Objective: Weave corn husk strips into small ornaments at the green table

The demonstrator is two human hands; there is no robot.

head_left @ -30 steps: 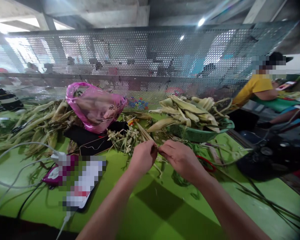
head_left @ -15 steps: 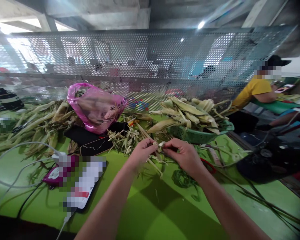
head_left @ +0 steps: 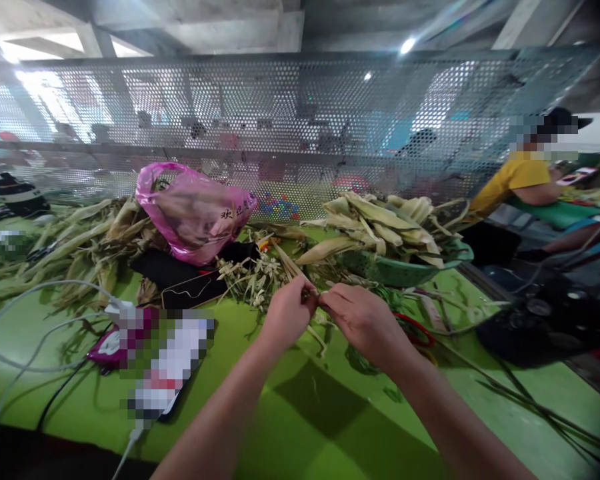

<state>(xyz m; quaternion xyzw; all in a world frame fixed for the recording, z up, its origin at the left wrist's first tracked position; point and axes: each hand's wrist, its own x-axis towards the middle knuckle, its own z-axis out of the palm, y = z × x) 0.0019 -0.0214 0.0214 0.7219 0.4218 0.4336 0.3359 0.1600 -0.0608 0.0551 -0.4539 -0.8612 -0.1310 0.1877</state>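
My left hand (head_left: 290, 315) and my right hand (head_left: 363, 321) meet fingertip to fingertip above the green table. Both are closed in a pinch on a small pale piece of corn husk (head_left: 322, 294), mostly covered by the fingers. A narrow husk strip (head_left: 318, 340) hangs below the left fingers. Just behind the hands lies a bunch of small husk flowers (head_left: 260, 272). A coil of green string (head_left: 359, 361) rests partly under my right hand, with a red loop-shaped handle (head_left: 420, 328) beside the wrist.
A green basket (head_left: 405, 272) heaped with dry husks (head_left: 380, 227) stands behind right. A pink plastic bag (head_left: 195, 213) and more husks (head_left: 95, 233) fill the back left. Front left are a phone (head_left: 175, 360), a purple power strip (head_left: 125, 340) and cables. A person in yellow (head_left: 520, 177) sits far right.
My right hand has turned over and moved left, so its fingers now meet the left ones. The pale husk piece, plainly visible before, is now mostly hidden.
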